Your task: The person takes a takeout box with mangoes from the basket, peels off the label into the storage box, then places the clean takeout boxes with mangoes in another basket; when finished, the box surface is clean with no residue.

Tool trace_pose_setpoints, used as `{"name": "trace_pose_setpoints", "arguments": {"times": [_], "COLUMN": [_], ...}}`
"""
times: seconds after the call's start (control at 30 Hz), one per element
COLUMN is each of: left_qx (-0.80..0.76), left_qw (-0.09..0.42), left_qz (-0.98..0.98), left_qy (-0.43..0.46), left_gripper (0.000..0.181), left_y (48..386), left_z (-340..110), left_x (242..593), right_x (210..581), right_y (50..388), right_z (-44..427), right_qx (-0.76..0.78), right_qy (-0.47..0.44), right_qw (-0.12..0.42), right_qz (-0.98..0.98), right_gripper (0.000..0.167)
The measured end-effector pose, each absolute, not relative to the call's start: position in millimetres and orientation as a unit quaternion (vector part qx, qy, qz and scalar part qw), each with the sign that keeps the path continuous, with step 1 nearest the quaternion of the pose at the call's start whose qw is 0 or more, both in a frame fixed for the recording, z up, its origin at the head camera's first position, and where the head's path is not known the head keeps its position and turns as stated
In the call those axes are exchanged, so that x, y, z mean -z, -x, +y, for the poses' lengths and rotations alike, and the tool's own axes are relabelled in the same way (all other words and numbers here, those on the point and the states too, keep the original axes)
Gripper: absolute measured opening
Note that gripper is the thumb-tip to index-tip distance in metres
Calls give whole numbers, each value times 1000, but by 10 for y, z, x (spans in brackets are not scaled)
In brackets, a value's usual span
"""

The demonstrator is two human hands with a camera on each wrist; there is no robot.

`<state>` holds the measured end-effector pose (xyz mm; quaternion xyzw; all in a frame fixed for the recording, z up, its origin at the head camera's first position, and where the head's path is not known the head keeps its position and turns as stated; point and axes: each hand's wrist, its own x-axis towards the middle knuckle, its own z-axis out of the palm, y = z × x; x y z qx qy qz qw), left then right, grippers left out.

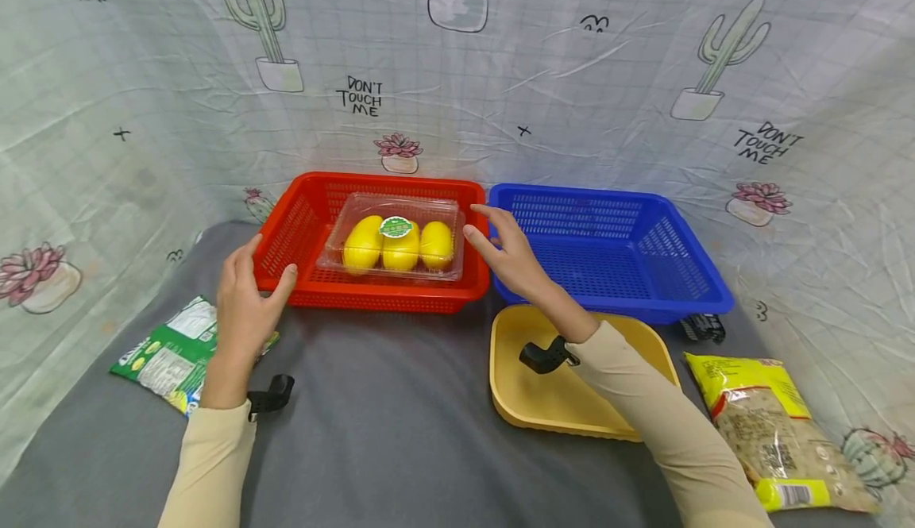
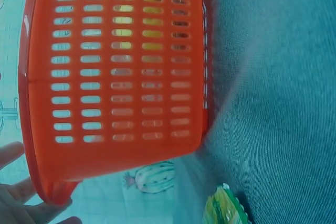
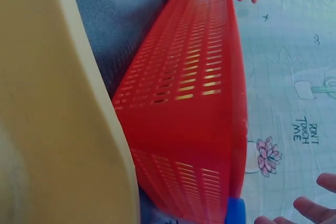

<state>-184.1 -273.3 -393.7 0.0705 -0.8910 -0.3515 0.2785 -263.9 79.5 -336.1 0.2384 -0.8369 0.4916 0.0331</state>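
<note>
A clear plastic box [image 1: 343,218] with several yellow mangoes [image 1: 400,248] and a green-and-white label lies inside the red basket [image 1: 386,298]. My left hand [image 1: 250,302] is at the basket's left front corner, thumb and fingers spread apart. In the left wrist view, those fingers [image 2: 21,190] show by the rim; whether they touch it I cannot tell. My right hand [image 1: 506,254] hovers over the basket's right edge, beside the blue basket [image 1: 615,306], holding nothing. Its fingertips [image 3: 310,209] appear at the lower right of the right wrist view.
The yellow tray [image 1: 515,401] stands under my right forearm. A green snack bag [image 1: 167,357] lies by my left wrist. At the far right is a yellow-and-clear bag [image 1: 779,433], with a black package [image 1: 704,327] near the blue basket. A patterned curtain [image 1: 457,75] hangs behind.
</note>
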Motion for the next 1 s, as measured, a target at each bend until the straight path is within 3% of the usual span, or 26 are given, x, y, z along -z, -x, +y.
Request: {"name": "trace_pose_setpoints", "arguments": {"times": [0.53,1.0], "left_qx": [340,330], "left_qw": [194,165], "left_qz": [-914,-923], "left_qy": [-103,-106], "left_gripper": [85,85], "left_y": [1751,1788], "left_z": [-2910,-2963], "left_x": [3961,4042], "right_x": [3568,3570], "right_y": [2715,2848], "right_z": [573,334], "right_qx": [-531,-408], "right_qy": [-281,-312], "right_qw": [-21,-34], "right_qz": [-799,-857], "right_gripper": [64,76]}}
